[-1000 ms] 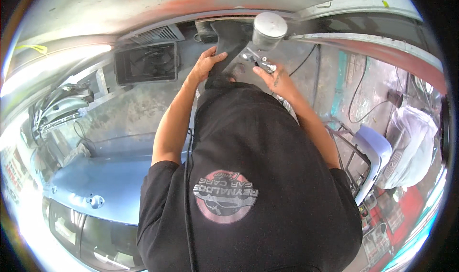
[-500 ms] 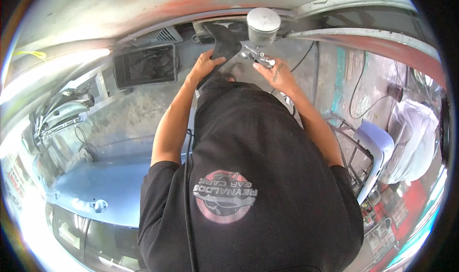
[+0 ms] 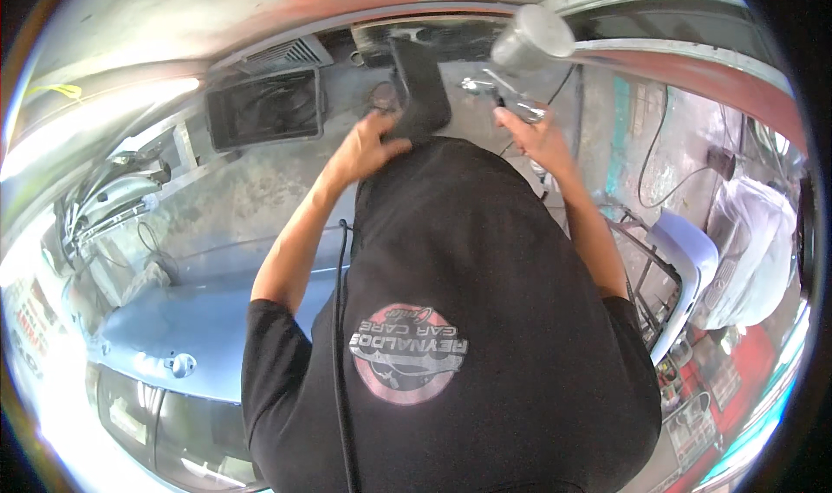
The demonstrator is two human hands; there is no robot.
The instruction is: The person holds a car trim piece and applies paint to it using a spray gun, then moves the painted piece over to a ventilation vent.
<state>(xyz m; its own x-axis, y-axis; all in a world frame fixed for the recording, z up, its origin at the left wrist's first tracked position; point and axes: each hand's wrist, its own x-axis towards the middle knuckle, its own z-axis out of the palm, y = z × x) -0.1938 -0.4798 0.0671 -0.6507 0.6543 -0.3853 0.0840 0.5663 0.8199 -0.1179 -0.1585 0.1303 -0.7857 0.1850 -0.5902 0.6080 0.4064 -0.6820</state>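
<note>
Matte black curved panel [image 3: 423, 86], up in front of the wearer's black cloth shirt [image 3: 451, 233], between the two hands! Its long axis runs steeply, leaning from upper left to lower right: the narrower end points up and away, the broad, rounded end sits down by the collar. On its left edge, the left grip [image 3: 364, 149] is blurred, half curled, fingers at the panel's lower side and thumb just beneath; whether it's clamped firmly, I cannot tell. Over on the right, the right grip [image 3: 542, 138] is closed around the silver metal spray gun [image 3: 520, 103], nozzle aimed left towards the panel, round silver cup [image 3: 533, 41] tilted on top.

And look at the change from half a second ago! Back then the panel's tip leans farther left and its other end slants down-left through the fingers; now it stands steeper, the left grip has dropped lower, and the gun has swung right, opening a wider gap.
</note>
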